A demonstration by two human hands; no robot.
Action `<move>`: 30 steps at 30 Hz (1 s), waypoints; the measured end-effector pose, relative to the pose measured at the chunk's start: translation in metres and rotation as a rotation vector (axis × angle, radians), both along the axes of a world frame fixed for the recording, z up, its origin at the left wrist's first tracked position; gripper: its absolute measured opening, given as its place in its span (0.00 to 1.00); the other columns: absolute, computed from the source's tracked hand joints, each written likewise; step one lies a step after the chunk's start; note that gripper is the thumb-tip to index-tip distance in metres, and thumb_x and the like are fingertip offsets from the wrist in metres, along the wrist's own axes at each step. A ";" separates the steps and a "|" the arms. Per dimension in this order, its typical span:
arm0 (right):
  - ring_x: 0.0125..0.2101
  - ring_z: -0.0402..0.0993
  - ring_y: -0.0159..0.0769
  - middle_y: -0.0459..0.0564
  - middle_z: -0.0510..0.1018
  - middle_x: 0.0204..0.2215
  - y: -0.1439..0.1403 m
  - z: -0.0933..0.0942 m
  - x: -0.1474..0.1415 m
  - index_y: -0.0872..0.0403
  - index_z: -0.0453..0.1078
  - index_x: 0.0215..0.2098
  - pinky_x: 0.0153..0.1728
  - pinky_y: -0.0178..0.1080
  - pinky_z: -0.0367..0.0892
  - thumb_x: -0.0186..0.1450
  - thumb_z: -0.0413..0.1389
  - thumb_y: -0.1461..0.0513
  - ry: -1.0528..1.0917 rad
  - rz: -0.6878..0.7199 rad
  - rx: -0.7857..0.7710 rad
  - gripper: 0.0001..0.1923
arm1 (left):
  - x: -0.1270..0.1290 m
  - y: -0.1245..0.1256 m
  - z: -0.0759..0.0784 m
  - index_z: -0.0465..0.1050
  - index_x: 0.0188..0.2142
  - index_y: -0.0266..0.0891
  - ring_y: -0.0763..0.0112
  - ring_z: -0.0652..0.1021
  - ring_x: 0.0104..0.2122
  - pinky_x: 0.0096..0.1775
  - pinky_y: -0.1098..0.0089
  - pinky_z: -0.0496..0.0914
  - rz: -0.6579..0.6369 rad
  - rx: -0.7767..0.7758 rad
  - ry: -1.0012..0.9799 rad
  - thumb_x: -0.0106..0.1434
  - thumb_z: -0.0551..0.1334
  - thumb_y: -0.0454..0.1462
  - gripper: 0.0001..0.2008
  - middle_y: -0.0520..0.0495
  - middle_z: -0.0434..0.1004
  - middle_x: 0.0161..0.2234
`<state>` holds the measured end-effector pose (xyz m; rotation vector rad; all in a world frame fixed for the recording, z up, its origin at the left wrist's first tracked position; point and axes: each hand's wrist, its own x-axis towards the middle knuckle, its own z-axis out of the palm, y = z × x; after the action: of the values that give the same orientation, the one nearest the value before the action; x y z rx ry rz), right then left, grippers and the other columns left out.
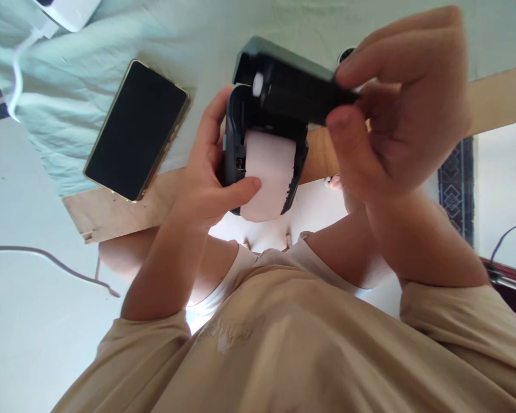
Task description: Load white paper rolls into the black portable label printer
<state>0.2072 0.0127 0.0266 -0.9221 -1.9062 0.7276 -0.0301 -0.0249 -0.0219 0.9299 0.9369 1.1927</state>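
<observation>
My left hand (pixel 204 186) grips a small dark receipt printer (pixel 231 150) from the left side, and its thumb lies across the white paper roll (pixel 270 169) seated in the open compartment. My right hand (pixel 406 115) pinches the printer's hinged lid (pixel 290 77), which stands open above the roll; a white roller end shows on the lid. I hold the printer in the air just over the near edge of a wooden board (pixel 120 209), close to my chest.
A black phone (pixel 137 129) with a gold rim lies face up on a pale green cloth (pixel 81 80) to the left. At the top left sit a white device (pixel 71 11) and its white cable (pixel 16 77). A thin cable (pixel 47 258) runs over the pale floor.
</observation>
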 end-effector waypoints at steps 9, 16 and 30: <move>0.27 0.59 0.25 0.53 0.74 0.48 0.000 -0.018 -0.005 0.49 0.82 0.42 0.27 0.41 0.71 0.75 0.59 0.52 -0.139 0.160 0.100 0.12 | 0.002 0.002 0.006 0.74 0.64 0.53 0.40 0.78 0.65 0.58 0.51 0.82 0.006 0.003 -0.063 0.46 0.86 0.41 0.47 0.47 0.80 0.67; 0.53 0.78 0.36 0.54 0.68 0.68 -0.008 -0.032 -0.017 0.44 0.68 0.66 0.31 0.34 0.73 0.76 0.58 0.47 0.031 0.135 -0.059 0.24 | 0.006 -0.001 0.003 0.75 0.60 0.54 0.41 0.72 0.74 0.68 0.50 0.77 0.058 0.023 -0.176 0.53 0.84 0.53 0.39 0.50 0.82 0.62; 0.60 0.75 0.33 0.52 0.70 0.68 0.006 -0.032 -0.021 0.49 0.59 0.69 0.34 0.28 0.73 0.73 0.62 0.45 0.297 0.383 -0.453 0.35 | 0.009 0.002 -0.009 0.77 0.60 0.61 0.40 0.73 0.74 0.67 0.43 0.79 0.022 0.092 -0.113 0.53 0.79 0.55 0.36 0.51 0.82 0.62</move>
<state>0.1866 0.0188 -0.0053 -0.6633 -1.6935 1.4842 -0.0208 -0.0224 -0.0306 0.9177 0.8093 1.3023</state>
